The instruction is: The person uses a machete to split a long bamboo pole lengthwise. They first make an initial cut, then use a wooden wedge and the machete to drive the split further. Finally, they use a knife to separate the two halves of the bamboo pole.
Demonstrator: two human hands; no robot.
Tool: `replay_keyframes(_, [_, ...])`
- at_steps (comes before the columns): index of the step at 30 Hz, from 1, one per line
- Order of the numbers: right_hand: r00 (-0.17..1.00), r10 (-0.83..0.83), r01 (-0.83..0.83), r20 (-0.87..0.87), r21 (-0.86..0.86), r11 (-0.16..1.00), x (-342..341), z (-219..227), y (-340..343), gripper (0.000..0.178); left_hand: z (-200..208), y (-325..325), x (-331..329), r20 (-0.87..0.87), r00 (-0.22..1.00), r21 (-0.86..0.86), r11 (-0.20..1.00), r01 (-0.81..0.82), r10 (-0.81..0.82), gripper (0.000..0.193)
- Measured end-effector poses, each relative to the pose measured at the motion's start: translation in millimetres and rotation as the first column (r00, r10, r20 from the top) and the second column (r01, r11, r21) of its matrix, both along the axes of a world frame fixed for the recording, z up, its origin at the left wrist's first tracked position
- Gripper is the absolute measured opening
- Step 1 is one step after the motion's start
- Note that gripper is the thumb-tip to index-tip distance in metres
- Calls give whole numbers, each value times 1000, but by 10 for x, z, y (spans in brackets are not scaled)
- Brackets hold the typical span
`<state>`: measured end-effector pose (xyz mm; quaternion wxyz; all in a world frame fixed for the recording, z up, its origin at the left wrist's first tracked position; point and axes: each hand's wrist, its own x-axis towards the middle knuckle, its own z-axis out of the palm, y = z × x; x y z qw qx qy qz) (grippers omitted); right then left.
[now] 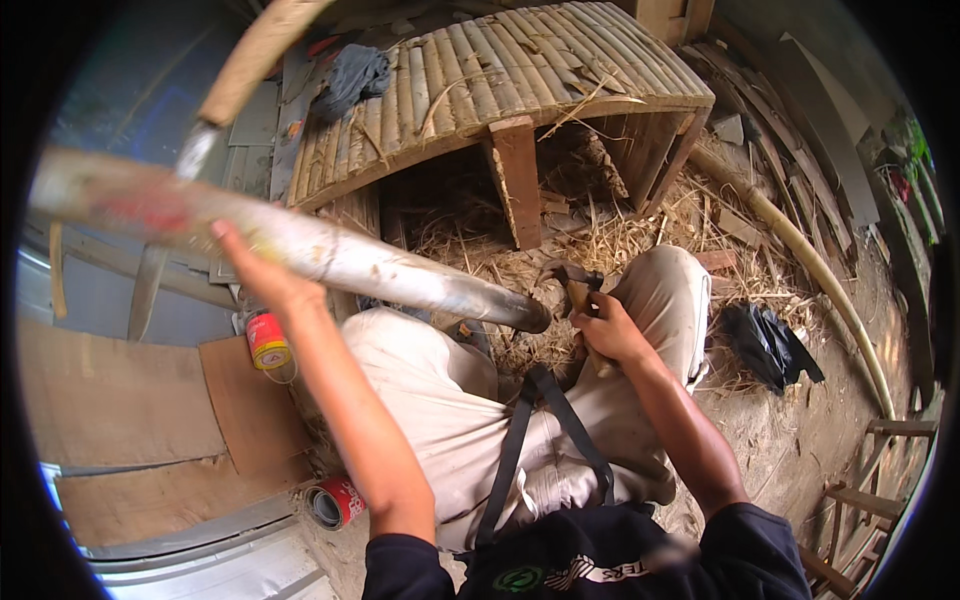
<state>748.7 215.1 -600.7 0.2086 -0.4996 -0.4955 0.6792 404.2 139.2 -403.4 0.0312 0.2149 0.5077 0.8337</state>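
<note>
A thick, pale bamboo pole (pixel 390 270) slants across the left half of the view, its dark end near my knees. My left hand (pixel 268 278) holds it from the near side, index finger extended along it and the other fingers partly hidden. The pole's far left part, with a red patch, is blurred. My right hand (pixel 610 328) is closed round a claw hammer's wooden handle, with the metal head (pixel 572 275) just beyond the pole's end. A wooden handle with a metal collar (pixel 245 70) rises above the pole; a pale blade-like strip shows below. Whether they touch it is unclear.
A low bench of bamboo slats (pixel 480 75) stands ahead, a dark cloth (pixel 356 78) on it. Straw and shavings litter the ground. A black plastic bag (pixel 768 345) and long bamboo pole (pixel 810 260) lie right. Red cans (pixel 335 502) and cardboard sheets (pixel 120 390) are left.
</note>
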Motion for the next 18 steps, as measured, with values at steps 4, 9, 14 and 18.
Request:
replay_keyframes(4, [998,27,-40,63,212,976,-7,74,5,34,114,-253,-322,12,997,119,990,72,-74,96])
replay_keyframes(9, [1000,-15,17,16,-121,992,28,117,181,30,-183,-391,-728,-85,927,346,862,371,-365,96])
replay_keyframes(14, [1000,18,-23,-14,-499,866,-176,37,260,12,-544,-403,-991,-93,944,376,866,328,-317,103])
replay_keyframes(18, [995,102,-91,-24,-673,734,-507,-192,442,7,-654,-394,-1083,-114,948,354,880,318,-297,110])
